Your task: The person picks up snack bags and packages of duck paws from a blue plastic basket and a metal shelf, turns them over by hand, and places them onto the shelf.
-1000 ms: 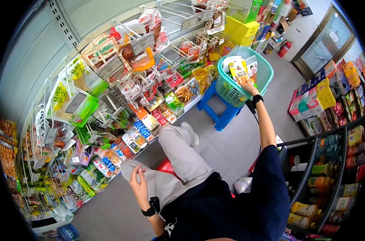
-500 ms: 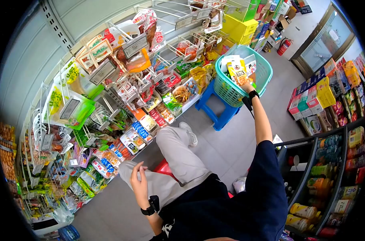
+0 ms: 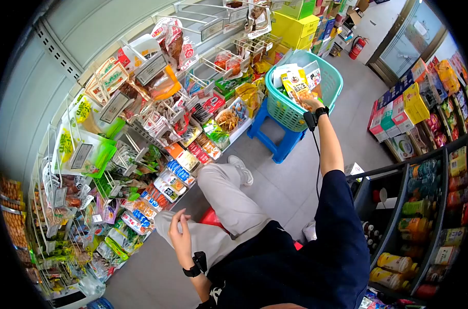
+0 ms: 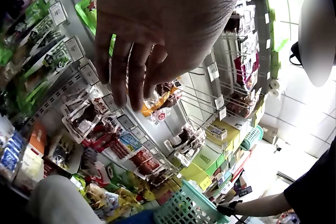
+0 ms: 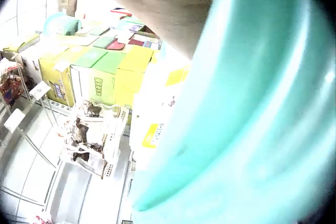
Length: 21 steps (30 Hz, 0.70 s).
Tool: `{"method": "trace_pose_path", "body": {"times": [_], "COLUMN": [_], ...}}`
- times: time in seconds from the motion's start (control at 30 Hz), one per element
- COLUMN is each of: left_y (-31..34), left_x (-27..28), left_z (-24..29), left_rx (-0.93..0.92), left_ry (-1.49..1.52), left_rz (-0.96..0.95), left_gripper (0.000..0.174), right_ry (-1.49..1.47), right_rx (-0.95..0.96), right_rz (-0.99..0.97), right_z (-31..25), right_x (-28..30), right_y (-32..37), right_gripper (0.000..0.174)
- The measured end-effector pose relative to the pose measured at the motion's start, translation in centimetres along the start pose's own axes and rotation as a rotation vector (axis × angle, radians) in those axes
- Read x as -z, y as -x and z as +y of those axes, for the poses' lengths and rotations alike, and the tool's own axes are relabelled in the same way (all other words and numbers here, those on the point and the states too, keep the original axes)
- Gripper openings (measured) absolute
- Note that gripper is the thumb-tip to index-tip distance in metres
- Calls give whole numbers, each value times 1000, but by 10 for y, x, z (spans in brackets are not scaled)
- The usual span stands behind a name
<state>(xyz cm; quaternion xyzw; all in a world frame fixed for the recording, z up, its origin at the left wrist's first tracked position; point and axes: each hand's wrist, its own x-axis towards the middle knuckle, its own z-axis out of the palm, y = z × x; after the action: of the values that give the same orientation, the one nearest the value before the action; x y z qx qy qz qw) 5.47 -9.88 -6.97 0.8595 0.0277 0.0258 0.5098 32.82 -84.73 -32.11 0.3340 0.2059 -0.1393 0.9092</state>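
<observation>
In the head view, my right hand reaches over the near rim of a teal plastic basket. It grips the lower corner of a yellow snack packet, which leans among other packets inside. Basket wall hides the fingertips in the right wrist view, where only the underside of the hand shows. The basket sits on a blue stool. My left hand is held over the left knee, fingers loosely bent and holding nothing. In the left wrist view its fingers hang down in front of the shelves.
A rack of packaged foods with wire hooks runs along the left. Yellow cartons are stacked behind the basket. Drink shelves curve round at the right, with colourful boxes beyond. A fire extinguisher stands near the door.
The head view has shifted, so the basket sits slightly further left and higher. The yellow packet leans a little more to the left. My left hand has kept its pose.
</observation>
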Motion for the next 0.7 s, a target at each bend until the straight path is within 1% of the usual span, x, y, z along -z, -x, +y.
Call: {"method": "trace_pose_path", "body": {"times": [0.03, 0.07, 0.1, 0.13, 0.17, 0.23, 0.27, 0.3, 0.33, 0.37, 0.47, 0.57, 0.63, 0.7], "left_y": [-1, -2, -2, -3, -3, -4, -5, -5, -6, -5, -5, -3, -1, 1], "left_x": [-2, -3, -4, -7, -8, -10, -11, -13, -14, -14, -17, -19, -19, -18], "left_z": [-1, 0, 2, 5, 7, 9, 10, 12, 14, 15, 11, 8, 11, 12], "left_rx": [0, 0, -2, 6, 15, -2, -17, -19, -33, -44, -91, -106, -97, -87], "left_ry": [-1, -2, -5, 19, 42, 29, 20, 18, 8, -2, -24, -2, 0, -2], "left_rz": [-5, -9, -12, -16, -23, -40, -48, -48, -60, -71, -85, -101, -97, -99], "left_gripper": [19, 19, 19, 19, 19, 18, 18, 18, 18, 17, 17, 17, 17, 17], "right_ry": [-54, -109, -165, -203, -445, -955, -1427, -2124, -2593, -2595, -2933, -3224, -3313, -3363], "right_rx": [53, 106, 157, 75, 144, 9, -69, -189, -341, -340, -639, -989, -1087, -1087], "right_rz": [-19, -40, -65, -2, 158, 104, 43, 46, 106, 108, 216, 357, 390, 381], "right_z": [31, 48, 99, 26, 8, -37, 5, 50, 107, 107, 107, 111, 116, 123], "right_x": [-4, -8, -13, -13, -14, -15, -20, -26, -32, -25, -15, -15, -16, -16], "right_y": [32, 55, 104, 54, 47, 16, 58, 102, 156, 160, 173, 180, 189, 203], "right_gripper": [60, 62, 64, 62, 62, 50, 50, 51, 52, 52, 42, 35, 36, 38]}}
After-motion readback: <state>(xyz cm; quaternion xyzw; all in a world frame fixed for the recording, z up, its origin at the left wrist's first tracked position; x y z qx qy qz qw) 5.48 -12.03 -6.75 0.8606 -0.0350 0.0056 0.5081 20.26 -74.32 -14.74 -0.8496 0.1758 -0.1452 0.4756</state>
